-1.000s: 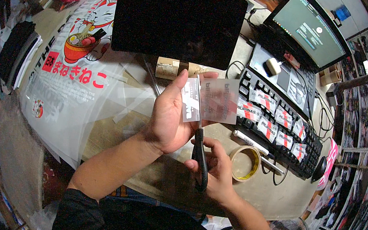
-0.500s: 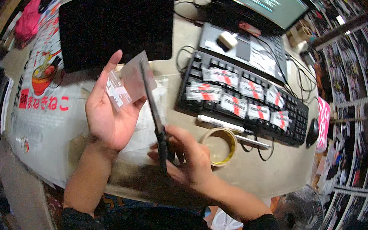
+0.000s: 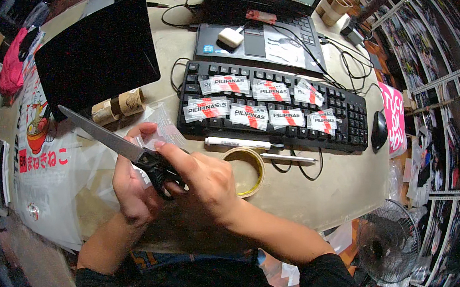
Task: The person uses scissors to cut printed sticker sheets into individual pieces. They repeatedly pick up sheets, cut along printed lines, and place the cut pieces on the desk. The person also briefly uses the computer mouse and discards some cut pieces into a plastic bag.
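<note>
Black-handled scissors are in my right hand, their blades together and pointing to the far left. The fingers of that hand wrap round the handles, close to my left hand. My left hand is curled, palm up, partly hidden behind the scissors, with a clear plastic piece with white print in its palm. Beyond its fingertips shows clear printed plastic; I cannot tell whether this is the same piece. Several small clear pieces with black print and red marks lie on the black keyboard.
A tape roll, a white marker and a silver pen lie before the keyboard. At left are cardboard tubes and a black flat panel. Behind stands a laptop; a mouse and fan are right.
My right hand has turned the scissors from upright to pointing left, across my left hand. My left hand has curled its fingers. The view has shifted, and the cardboard tubes now show.
</note>
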`<state>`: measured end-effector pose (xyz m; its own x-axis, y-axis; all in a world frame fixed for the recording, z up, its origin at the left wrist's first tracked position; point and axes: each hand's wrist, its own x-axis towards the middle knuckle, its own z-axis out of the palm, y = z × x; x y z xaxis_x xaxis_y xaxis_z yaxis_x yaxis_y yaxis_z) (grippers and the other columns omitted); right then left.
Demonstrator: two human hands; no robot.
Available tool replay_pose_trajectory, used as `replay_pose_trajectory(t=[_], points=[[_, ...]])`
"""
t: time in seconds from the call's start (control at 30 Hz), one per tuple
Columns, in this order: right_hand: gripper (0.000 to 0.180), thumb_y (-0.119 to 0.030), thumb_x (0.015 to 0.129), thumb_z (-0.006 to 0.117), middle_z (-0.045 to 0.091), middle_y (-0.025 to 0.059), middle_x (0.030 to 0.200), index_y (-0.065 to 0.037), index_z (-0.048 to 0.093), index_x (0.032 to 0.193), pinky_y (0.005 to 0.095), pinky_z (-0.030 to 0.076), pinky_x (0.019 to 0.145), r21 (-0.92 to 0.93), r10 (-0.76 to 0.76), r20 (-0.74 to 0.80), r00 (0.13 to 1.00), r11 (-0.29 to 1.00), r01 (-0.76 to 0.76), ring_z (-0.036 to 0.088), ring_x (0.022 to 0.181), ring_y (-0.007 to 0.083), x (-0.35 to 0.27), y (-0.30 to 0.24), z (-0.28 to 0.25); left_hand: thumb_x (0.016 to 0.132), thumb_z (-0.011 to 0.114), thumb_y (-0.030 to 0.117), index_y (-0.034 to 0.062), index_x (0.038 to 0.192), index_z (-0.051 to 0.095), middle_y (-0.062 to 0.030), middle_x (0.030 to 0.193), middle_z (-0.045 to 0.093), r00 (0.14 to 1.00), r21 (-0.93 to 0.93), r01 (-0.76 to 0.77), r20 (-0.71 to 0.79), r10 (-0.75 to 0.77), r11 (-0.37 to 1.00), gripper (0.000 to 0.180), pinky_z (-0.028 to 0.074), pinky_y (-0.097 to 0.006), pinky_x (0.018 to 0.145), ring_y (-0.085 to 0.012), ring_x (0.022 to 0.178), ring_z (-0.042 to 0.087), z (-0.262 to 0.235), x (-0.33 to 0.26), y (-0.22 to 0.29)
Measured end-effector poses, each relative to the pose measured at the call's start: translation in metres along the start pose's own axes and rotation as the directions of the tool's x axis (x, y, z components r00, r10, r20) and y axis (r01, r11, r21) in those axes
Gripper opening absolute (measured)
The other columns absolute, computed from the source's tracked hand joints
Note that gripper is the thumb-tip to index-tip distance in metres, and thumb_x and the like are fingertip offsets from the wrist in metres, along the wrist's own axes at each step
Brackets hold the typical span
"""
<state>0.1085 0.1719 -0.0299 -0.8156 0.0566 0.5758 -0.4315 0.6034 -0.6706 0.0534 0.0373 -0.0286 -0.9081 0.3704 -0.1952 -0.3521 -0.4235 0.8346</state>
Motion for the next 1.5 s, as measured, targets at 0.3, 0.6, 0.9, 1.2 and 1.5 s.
replay_pose_trajectory(t=[0.3,0.6,0.9,1.2,1.5], points=[[0.073,0.003,0.057,0.077,0.064,0.0115,0.078,-0.006,0.052,0.125,0.0361,0.049,0.056,0.128,0.000,-0.046,0.999,0.992,0.006,0.064,0.065,0.0269,0.000,0.004,-0.007,0.097,0.034,0.028,0.0058,0.120,0.048,-0.0088,0.099,0.057,0.998,-0.172,0.062,0.016,-0.060,0.983,0.035,0.052,-0.033,0.079,-0.0194,0.087,0.061,-0.004,0.010,-0.006],[0.055,-0.007,0.070,0.071,0.060,0.0089,0.072,-0.004,0.057,0.123,0.0325,0.046,0.050,0.063,-0.117,-0.047,0.992,0.991,0.120,0.057,0.057,0.0205,0.001,-0.004,0.002,0.101,0.030,0.041,0.0107,0.117,0.048,-0.0103,0.098,0.057,0.987,-0.225,0.151,0.093,-0.133,0.962,0.039,0.053,-0.034,0.077,-0.0210,0.082,0.061,-0.012,0.006,-0.004],[0.049,-0.001,0.078,0.073,0.067,0.0080,0.086,0.001,0.048,0.120,0.0201,0.048,0.055,0.413,0.561,-0.299,0.772,0.805,-0.426,0.063,0.069,0.0106,0.043,0.046,-0.058,0.093,0.048,0.006,-0.0005,0.117,0.053,-0.0074,0.110,0.058,0.945,0.361,-0.325,0.153,0.289,0.874,0.025,0.043,-0.026,0.087,-0.0120,0.097,0.055,-0.015,0.027,0.009],[0.045,-0.008,0.077,0.074,0.069,0.0102,0.080,0.000,0.055,0.117,0.0256,0.049,0.060,0.008,0.530,-0.416,0.739,0.814,-0.580,0.064,0.067,0.0114,0.046,0.092,-0.074,0.085,0.055,-0.008,0.0031,0.123,0.048,-0.0052,0.099,0.060,0.910,0.337,-0.410,0.219,0.353,0.848,0.040,0.051,-0.027,0.081,-0.0118,0.089,0.060,-0.013,0.030,0.021],[0.041,-0.013,0.082,0.072,0.071,0.0131,0.080,0.002,0.054,0.117,0.0245,0.048,0.054,0.091,0.633,-0.366,0.682,0.754,-0.650,0.064,0.065,0.0103,0.051,0.084,-0.065,0.073,0.061,-0.011,0.0041,0.087,0.060,-0.0126,0.117,0.050,0.872,0.432,-0.478,0.335,0.356,0.765,0.021,0.045,-0.029,0.092,-0.0168,0.108,0.053,-0.018,0.032,0.022]])
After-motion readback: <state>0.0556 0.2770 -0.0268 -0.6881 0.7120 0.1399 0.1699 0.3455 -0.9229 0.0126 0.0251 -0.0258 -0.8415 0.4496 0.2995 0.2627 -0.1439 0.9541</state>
